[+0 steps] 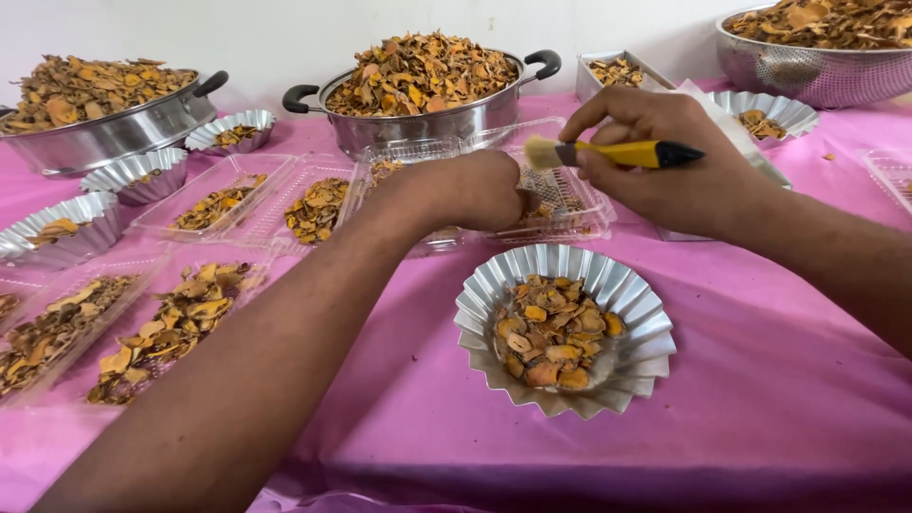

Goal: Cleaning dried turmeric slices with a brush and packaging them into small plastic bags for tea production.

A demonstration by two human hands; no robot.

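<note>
Over the clear plastic tray (570,204), yellow-handled brush (608,153) pinched in the right hand (665,157) grip, left hand (484,190) fisted beside its bristles.

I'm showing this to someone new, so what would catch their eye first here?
Probably the right hand at centre, holding a yellow-handled brush over a clear plastic tray that the left hand steadies. Just below sits a fluted foil dish of dried orange-brown chips on the pink tablecloth. Behind, a steel pot is heaped with the same chips.
</note>
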